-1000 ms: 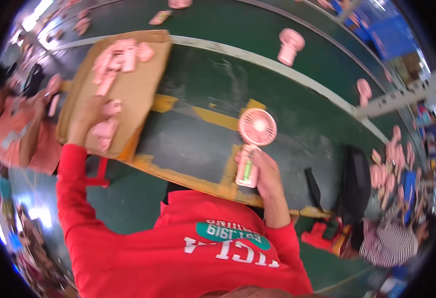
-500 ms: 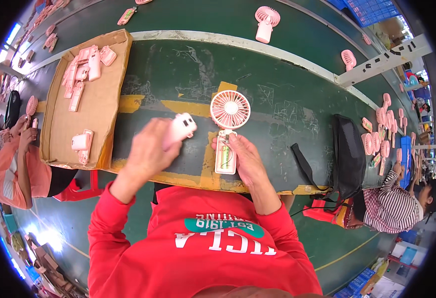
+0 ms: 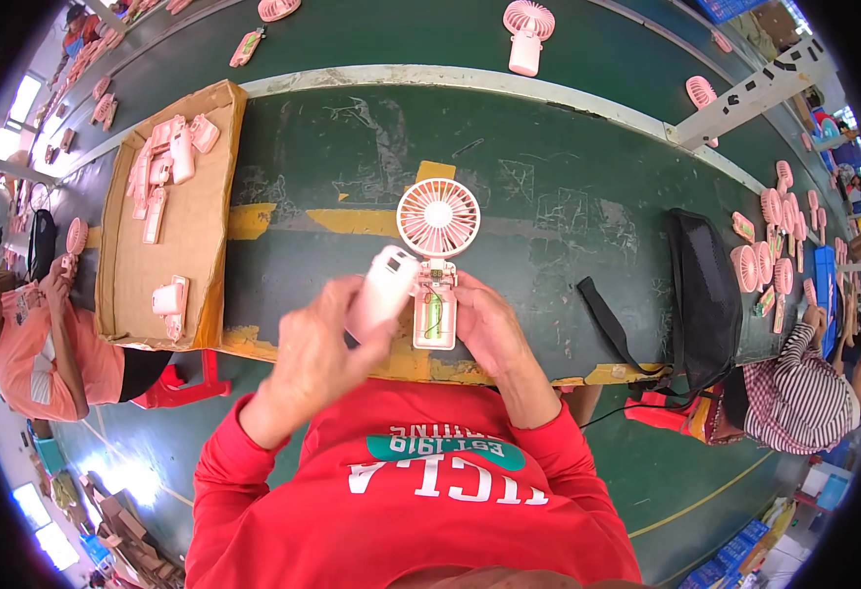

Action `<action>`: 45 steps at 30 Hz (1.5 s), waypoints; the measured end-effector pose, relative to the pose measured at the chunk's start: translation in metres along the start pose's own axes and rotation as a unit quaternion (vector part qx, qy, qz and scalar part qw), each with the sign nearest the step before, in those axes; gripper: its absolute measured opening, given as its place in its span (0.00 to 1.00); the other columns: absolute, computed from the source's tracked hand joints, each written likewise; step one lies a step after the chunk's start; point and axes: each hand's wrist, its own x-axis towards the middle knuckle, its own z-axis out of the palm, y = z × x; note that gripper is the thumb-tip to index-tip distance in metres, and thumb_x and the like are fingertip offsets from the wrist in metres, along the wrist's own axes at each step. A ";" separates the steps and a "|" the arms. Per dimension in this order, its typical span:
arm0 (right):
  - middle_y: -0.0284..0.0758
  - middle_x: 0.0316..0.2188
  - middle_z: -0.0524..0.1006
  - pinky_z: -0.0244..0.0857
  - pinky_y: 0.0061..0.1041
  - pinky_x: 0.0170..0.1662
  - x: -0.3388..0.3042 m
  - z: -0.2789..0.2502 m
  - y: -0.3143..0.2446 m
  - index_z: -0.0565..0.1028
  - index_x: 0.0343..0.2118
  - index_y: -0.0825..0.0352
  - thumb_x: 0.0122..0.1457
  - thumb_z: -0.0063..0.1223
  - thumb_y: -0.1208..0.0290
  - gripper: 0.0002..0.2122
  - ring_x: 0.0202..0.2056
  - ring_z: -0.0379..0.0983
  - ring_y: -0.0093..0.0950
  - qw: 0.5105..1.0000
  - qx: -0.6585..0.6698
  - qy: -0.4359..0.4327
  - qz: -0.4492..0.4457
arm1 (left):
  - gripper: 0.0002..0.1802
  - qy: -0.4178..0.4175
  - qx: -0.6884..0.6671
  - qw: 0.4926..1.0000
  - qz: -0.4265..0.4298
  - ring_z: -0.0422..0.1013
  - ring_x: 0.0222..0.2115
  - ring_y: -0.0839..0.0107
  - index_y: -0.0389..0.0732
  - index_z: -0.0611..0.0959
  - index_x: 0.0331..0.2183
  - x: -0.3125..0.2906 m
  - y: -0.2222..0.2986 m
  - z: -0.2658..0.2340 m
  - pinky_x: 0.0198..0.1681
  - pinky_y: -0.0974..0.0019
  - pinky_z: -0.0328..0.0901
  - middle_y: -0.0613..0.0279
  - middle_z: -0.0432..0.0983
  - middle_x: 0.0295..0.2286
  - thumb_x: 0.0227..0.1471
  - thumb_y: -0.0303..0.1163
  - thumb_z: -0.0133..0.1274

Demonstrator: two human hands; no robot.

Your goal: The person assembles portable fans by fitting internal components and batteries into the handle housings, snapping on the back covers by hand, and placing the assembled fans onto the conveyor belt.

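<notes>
A pink handheld fan lies on the green table with its round grille pointing away from me. Its handle is uncovered, so wires, a small circuit board and a green battery show inside. My right hand grips the handle's right edge with thumb and fingers. Just left of the handle, my left hand is closed around a smooth pink handle cover, which has dark cutouts near its upper end. The cover is held tilted above the table, close beside the uncovered handle; I cannot tell if they touch.
A cardboard tray with several pink covers stands to the left. A black bag with a strap lies to the right. Beyond the pale rail, more fans rest on a green surface. Co-workers sit on both sides.
My left hand has brought the cover rightward and slightly nearer to me, beside the open handle. My right hand stays on the fan. The whole view has shifted slightly.
</notes>
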 end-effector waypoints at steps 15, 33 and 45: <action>0.37 0.52 0.64 0.57 0.28 0.54 -0.005 -0.004 0.003 0.56 0.56 0.72 0.55 0.37 0.75 0.23 0.51 0.63 0.27 0.999 -0.003 -0.051 0.002 | 0.33 -0.008 0.064 0.998 0.023 0.71 0.14 0.54 0.28 0.68 0.46 -0.001 0.026 0.042 0.15 0.58 0.65 0.45 0.74 0.21 0.43 0.38 0.58; 0.38 0.55 0.60 0.51 0.29 0.58 -0.009 0.009 0.008 0.51 0.59 0.72 0.54 0.36 0.76 0.27 0.56 0.57 0.29 0.996 -0.076 -0.044 -0.024 | 0.32 -0.031 0.048 0.998 0.002 0.70 0.13 0.53 0.23 0.71 0.43 -0.002 0.023 0.046 0.14 0.57 0.64 0.46 0.72 0.17 0.42 0.38 0.58; 0.37 0.54 0.61 0.51 0.24 0.57 -0.012 0.016 0.016 0.53 0.59 0.71 0.60 0.37 0.73 0.24 0.54 0.57 0.25 0.985 -0.152 -0.023 -0.073 | 0.33 -0.041 0.057 0.997 0.024 0.71 0.14 0.53 0.22 0.70 0.44 -0.008 0.019 0.049 0.14 0.57 0.65 0.46 0.72 0.16 0.40 0.35 0.59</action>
